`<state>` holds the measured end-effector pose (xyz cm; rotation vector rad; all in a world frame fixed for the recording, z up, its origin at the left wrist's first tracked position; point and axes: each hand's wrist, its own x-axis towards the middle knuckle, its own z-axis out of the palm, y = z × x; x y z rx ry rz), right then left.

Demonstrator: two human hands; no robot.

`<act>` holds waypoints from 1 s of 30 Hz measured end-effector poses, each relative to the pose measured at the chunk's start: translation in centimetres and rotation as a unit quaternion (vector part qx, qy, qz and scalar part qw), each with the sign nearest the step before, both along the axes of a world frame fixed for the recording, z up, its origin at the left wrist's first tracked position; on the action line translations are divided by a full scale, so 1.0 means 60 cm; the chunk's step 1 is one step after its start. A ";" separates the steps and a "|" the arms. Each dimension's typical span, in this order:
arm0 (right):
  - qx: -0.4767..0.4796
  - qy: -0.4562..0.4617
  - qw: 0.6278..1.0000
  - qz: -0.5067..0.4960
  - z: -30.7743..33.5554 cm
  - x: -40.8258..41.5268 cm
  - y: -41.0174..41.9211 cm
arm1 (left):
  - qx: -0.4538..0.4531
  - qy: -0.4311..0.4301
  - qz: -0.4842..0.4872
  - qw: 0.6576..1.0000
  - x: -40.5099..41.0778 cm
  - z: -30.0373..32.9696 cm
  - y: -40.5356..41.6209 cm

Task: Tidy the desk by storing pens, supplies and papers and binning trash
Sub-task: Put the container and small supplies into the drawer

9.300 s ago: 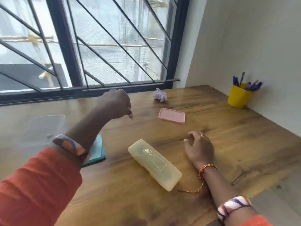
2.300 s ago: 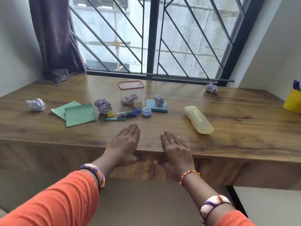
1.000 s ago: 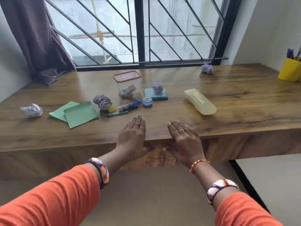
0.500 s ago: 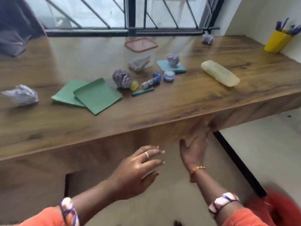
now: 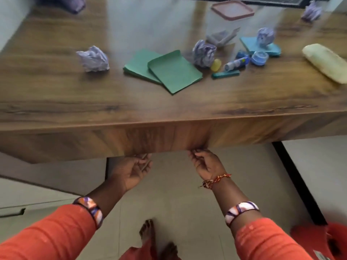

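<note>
Below your desk you have pale floor tiles (image 5: pixel 169 199). A black strip (image 5: pixel 296 182) runs across the floor on the right. An orange object (image 5: pixel 319 241), blurred, sits at lower right. A purple curtain (image 5: pixel 73 2) hangs at upper left, beside a pale wall (image 5: pixel 11 17).

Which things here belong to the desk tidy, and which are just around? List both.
Job:
crumpled paper balls
green papers
glue stick
teal pen
yellow pencil case
lidded clear box

Just around:
desk
red object on the floor
</note>
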<state>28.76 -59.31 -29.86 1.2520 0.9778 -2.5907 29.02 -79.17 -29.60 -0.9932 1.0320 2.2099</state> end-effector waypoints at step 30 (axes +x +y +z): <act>0.736 0.084 0.477 0.473 0.224 0.215 -0.087 | -0.562 0.414 -0.635 0.330 0.168 0.223 -0.001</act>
